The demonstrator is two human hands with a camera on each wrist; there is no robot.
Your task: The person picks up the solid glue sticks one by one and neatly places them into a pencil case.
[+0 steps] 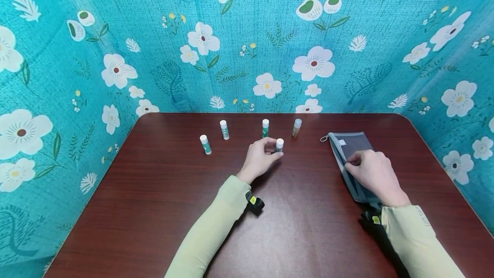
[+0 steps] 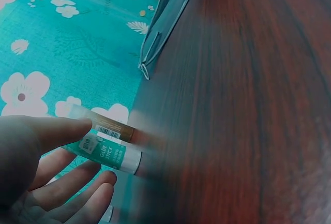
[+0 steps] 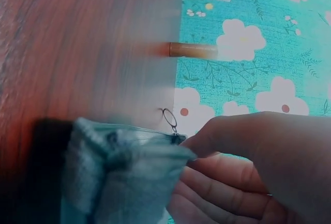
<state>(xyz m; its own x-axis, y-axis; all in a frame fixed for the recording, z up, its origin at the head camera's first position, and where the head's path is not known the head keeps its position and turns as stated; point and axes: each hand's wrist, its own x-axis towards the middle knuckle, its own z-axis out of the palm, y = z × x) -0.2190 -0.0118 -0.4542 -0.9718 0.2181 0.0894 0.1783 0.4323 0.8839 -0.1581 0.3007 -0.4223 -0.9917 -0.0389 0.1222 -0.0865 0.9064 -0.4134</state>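
At the middle of the table, my left hand [image 1: 259, 158] has thumb and index finger around an upright glue stick [image 1: 279, 143] with a white cap. In the left wrist view this glue stick [image 2: 107, 151] shows a green label, its top end hidden at the thumb; the other fingers are loosely bent. My right hand [image 1: 372, 173] pinches the edge of a grey zip pouch [image 1: 355, 140] with thumb and fingers. Close up in the right wrist view, the pouch [image 3: 139, 177] hangs at the fingertips of the right hand [image 3: 232, 157], its ring pull showing.
Two green-and-white glue sticks stand at the left, one nearer [image 1: 206, 145] and one farther [image 1: 224, 130]. Behind my left hand is another green stick [image 1: 265, 128]; a brown tube [image 1: 296, 128] with a clear cap stands beside it. Floral cloth [image 1: 247, 46] borders the dark wooden table [image 1: 154, 192].
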